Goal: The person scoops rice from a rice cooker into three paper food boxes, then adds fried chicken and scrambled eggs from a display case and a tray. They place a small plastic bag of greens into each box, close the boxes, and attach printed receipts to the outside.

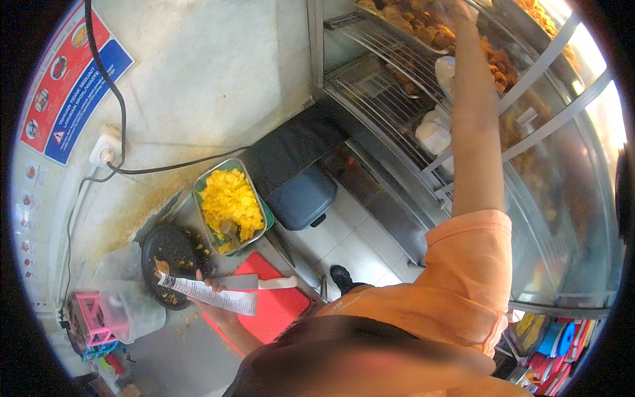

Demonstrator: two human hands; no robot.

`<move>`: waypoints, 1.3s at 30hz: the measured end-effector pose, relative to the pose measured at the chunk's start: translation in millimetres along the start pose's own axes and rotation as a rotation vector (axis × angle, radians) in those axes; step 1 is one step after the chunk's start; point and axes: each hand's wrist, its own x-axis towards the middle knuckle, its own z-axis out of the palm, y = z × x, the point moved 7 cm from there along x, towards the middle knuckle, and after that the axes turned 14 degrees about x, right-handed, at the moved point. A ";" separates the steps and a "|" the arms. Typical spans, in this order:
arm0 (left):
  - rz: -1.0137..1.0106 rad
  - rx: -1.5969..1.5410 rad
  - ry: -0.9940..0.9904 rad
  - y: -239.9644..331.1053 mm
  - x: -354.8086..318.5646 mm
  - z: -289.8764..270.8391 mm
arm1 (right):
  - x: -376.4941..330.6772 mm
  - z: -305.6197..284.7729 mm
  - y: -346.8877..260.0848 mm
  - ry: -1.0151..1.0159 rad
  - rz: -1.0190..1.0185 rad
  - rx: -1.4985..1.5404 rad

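Left hand (210,291) grip pinching paper slip (208,293); right arm raised overhead, grip unclear.

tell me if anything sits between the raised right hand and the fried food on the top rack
Nothing visible does. The right arm reaches straight up to the fried food on the wire rack, though the hand itself is blurred at the picture's top edge. The left hand is far off, holding a paper slip over the red cutting board.
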 end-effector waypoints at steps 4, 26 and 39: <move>0.023 -0.039 0.007 6.4 -2.8 -13.2 | 8.2 -26.2 -0.9 0.112 -0.107 0.059; 0.004 0.072 0.241 -7.8 -22.1 -45.3 | 28.7 98.5 -63.7 -0.258 -0.149 0.200; -0.094 -0.366 -0.416 -39.7 6.1 -61.1 | -73.1 84.0 -46.1 -0.038 0.179 2.046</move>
